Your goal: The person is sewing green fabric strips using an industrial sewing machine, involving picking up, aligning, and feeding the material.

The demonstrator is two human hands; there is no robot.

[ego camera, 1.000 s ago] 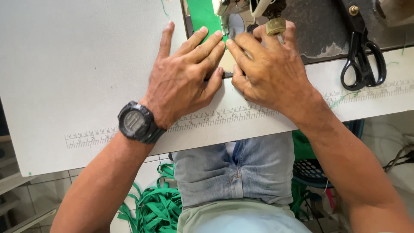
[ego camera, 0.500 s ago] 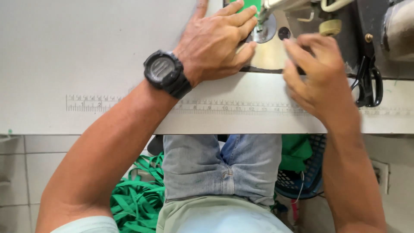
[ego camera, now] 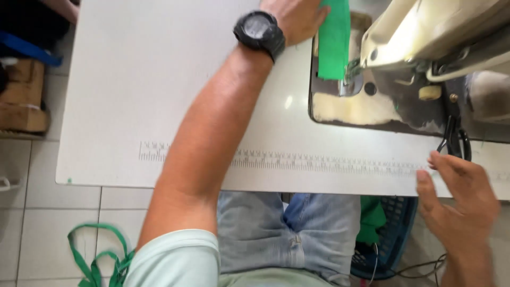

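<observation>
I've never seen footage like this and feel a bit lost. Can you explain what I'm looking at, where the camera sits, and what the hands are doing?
The camera is worn on a person's head and looks straight down, so you see their own arms and their lap in jeans. In front of them is a white sewing table with a ruler strip printed along its near edge. At the top right sits a cream sewing machine. A green fabric strip lies under its needle area. The left hand, with a black wristwatch, rests at that strip; whether it grips it I cannot tell. The right hand is open and empty at the table's edge, close to black scissors. More green strips lie on the tiled floor.
</observation>
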